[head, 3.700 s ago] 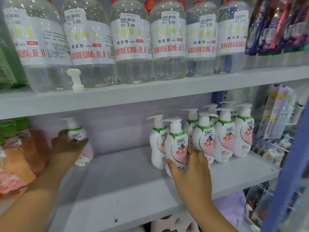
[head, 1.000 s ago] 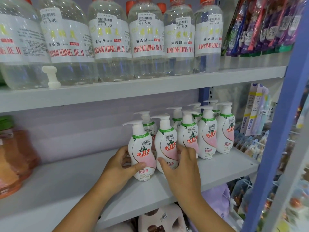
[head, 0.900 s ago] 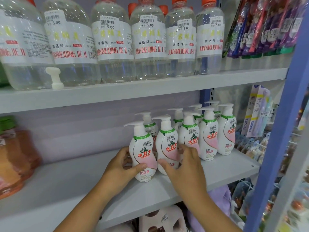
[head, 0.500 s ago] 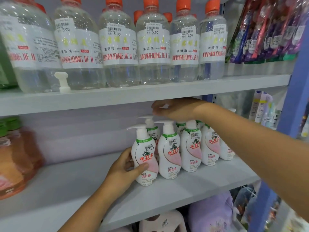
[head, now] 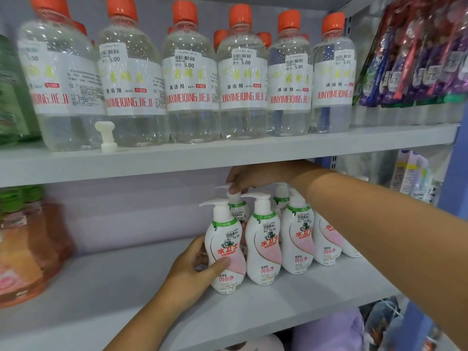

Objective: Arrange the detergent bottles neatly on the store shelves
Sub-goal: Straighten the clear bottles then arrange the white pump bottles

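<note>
Several white pump bottles with pink and green labels stand grouped on the grey lower shelf [head: 106, 287]. My left hand [head: 188, 273] grips the leftmost front pump bottle [head: 226, 252] around its lower body, thumb across the label. My right hand [head: 249, 176] reaches in under the upper shelf, and its fingers pinch the pump head of a back-row bottle [head: 237, 206]. A second front bottle [head: 264, 247] and a third [head: 298, 239] stand close to the right. My right forearm hides part of the bottles further right.
Large clear bottles with orange caps [head: 191, 79] line the upper shelf [head: 228, 153], with a loose white pump head [head: 106, 135] in front. Orange-brown bottles [head: 27, 249] stand at the left of the lower shelf. Hanging packets [head: 417, 54] fill the upper right. A blue upright [head: 453, 178] stands right.
My right hand has come down from just under the upper shelf onto the pump head of a back-row bottle. My left hand keeps its hold on the leftmost bottle.
</note>
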{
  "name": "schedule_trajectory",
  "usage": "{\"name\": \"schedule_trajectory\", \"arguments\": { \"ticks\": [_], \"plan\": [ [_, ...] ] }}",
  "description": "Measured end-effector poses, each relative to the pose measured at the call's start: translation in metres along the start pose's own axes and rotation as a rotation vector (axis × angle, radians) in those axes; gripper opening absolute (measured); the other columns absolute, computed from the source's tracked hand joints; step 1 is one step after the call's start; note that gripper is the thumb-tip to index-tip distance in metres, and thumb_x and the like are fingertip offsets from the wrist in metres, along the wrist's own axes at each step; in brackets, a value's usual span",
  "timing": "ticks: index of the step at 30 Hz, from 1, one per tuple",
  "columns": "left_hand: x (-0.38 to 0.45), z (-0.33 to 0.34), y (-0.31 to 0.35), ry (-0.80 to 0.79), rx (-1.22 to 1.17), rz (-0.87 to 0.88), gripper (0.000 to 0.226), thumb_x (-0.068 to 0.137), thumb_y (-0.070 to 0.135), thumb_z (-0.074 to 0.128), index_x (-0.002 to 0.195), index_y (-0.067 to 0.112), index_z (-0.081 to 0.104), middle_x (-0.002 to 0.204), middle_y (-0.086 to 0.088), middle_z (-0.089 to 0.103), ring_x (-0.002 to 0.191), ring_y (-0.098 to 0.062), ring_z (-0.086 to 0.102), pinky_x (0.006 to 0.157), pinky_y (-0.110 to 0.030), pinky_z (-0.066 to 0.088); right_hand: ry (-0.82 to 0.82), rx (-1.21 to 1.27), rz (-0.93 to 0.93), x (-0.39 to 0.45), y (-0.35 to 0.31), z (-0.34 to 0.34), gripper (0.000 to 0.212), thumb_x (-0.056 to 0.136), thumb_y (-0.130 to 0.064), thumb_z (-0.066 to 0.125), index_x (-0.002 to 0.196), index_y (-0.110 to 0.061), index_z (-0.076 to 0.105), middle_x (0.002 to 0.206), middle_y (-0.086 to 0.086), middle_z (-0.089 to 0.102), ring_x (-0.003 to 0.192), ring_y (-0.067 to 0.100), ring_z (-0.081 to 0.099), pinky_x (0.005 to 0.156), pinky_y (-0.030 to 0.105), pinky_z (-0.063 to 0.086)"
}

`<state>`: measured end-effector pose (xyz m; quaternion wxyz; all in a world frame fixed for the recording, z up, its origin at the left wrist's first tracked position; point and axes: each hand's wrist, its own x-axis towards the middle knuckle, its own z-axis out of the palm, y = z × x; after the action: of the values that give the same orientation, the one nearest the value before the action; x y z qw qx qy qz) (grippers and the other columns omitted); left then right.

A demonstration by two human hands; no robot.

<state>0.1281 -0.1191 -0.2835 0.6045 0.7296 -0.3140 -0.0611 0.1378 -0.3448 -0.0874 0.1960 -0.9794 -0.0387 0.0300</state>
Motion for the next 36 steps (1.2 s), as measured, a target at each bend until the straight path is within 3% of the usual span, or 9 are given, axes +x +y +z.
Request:
{"name": "schedule_trajectory", "arguments": {
  "ticks": [6,12,17,21,25,28,31,33,36],
  "plan": [
    [0.0,-0.002,0.001,-0.017,0.001,-0.013,0.055,0.07,0.056,0.08,0.121,0.062,0.061,0.123,0.02,0.074,0.114,-0.002,0.069,0.093,-0.025,0.054,0.056,-0.073,-0.009,-0.01,0.019,-0.006,0.025,0.1,-0.037,0.063,0.122,-0.025,0.065,0.12,-0.005,0.068,0.109,0.013,0.06,0.085,0.017,0.041],
    [0.001,0.0,0.003,0.01,-0.008,-0.026,0.05,0.072,0.047,0.082,0.117,0.059,0.064,0.121,0.017,0.075,0.111,-0.003,0.07,0.094,-0.027,0.054,0.073,-0.155,0.012,-0.019,0.03,-0.01,0.034,0.101,-0.038,0.059,0.129,-0.02,0.066,0.131,-0.004,0.065,0.118,0.018,0.06,0.108,0.036,0.044],
    [0.0,-0.001,0.001,0.011,-0.012,-0.031,0.048,0.084,0.028,0.084,0.121,0.052,0.066,0.121,0.015,0.076,0.112,-0.004,0.071,0.095,-0.029,0.054,0.056,-0.184,-0.024,-0.02,0.03,-0.01,0.032,0.099,-0.043,0.058,0.12,-0.024,0.071,0.123,-0.006,0.068,0.113,0.017,0.063,0.102,0.032,0.048],
    [-0.002,0.0,0.004,0.019,0.001,-0.034,0.05,0.074,0.044,0.083,0.118,0.058,0.065,0.122,0.017,0.075,0.114,-0.003,0.07,0.095,-0.026,0.053,0.062,-0.214,-0.06,-0.021,0.031,-0.009,0.019,0.089,-0.05,0.053,0.09,-0.04,0.069,0.105,-0.015,0.068,0.102,0.016,0.064,0.091,0.032,0.05],
    [-0.002,0.0,0.003,0.014,0.006,-0.033,0.057,0.075,0.045,0.082,0.128,0.045,0.063,0.123,0.017,0.075,0.114,-0.003,0.069,0.097,-0.029,0.052,0.056,-0.215,-0.054,-0.025,0.028,-0.01,0.018,0.097,-0.04,0.056,0.081,-0.045,0.065,0.095,-0.022,0.064,0.098,0.012,0.063,0.085,0.029,0.045],
    [-0.003,-0.002,0.001,0.007,0.021,-0.032,0.05,0.085,0.034,0.084,0.129,0.047,0.063,0.124,0.018,0.074,0.115,-0.002,0.069,0.096,-0.027,0.053,0.037,-0.204,-0.035,-0.041,0.019,-0.013,0.018,0.103,-0.043,0.053,0.104,-0.039,0.07,0.117,-0.02,0.065,0.119,0.017,0.06,0.102,0.032,0.045],
    [-0.003,-0.004,0.006,0.004,0.064,-0.009,0.051,0.079,0.046,0.084,0.122,0.061,0.061,0.122,0.023,0.073,0.113,0.003,0.068,0.086,-0.019,0.057,0.127,-0.181,0.039,-0.083,0.015,-0.023,0.049,0.104,-0.06,0.042,0.144,-0.035,0.054,0.151,-0.016,0.051,0.134,0.011,0.047,0.106,0.025,0.029],
    [-0.003,-0.005,0.005,0.022,0.105,0.005,0.057,0.07,0.058,0.08,0.121,0.065,0.058,0.121,0.025,0.073,0.112,0.003,0.068,0.085,-0.02,0.058,0.222,-0.124,0.046,-0.123,0.025,-0.023,0.056,0.1,-0.065,0.044,0.151,-0.042,0.045,0.153,-0.022,0.044,0.135,0.005,0.041,0.103,0.019,0.021],
    [-0.006,-0.007,0.004,0.048,0.156,0.023,0.065,0.066,0.064,0.081,0.125,0.065,0.054,0.122,0.026,0.071,0.112,0.003,0.067,0.083,-0.023,0.059,0.578,0.062,-0.051,-0.186,0.053,0.008,0.048,0.093,-0.059,0.056,0.138,-0.042,0.059,0.139,-0.028,0.056,0.125,-0.005,0.05,0.1,0.014,0.035]
  ]
}}
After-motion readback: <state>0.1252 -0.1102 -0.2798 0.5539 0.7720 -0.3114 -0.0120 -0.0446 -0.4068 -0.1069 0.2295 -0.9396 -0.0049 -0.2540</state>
